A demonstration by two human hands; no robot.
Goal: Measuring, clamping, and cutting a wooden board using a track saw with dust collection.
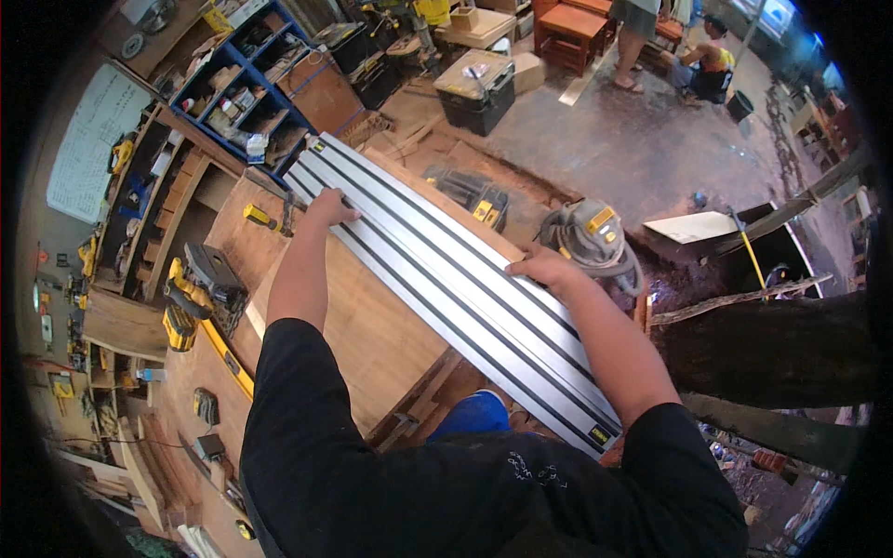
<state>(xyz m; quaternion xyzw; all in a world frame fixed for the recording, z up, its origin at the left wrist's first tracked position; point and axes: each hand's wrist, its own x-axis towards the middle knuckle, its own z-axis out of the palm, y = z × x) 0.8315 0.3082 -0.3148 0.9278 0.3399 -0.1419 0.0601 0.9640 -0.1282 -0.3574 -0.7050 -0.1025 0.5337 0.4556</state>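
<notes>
A long silver metal guide rail (437, 274) with black strips slants across the wooden workbench, from the far left to near my body on the right. It may be two rails lying side by side; I cannot tell. My left hand (330, 206) grips its left edge toward the far end, thumb over the top. On the opposite edge, nearer the middle, my right hand (547, 267) holds on with its fingers partly hidden. Beneath the rail lies a broad wooden board (363, 325). The rail's near end overhangs past the board, close to my right forearm.
Left on the bench are a yellow-black cordless saw (193, 288), a yellow spirit level (228, 358) and a yellow-handled tool (265, 219). Beyond the rail sit a power tool (470, 197) and a vacuum (591, 232). Blue shelves (244, 79) stand far left; two people are farther back.
</notes>
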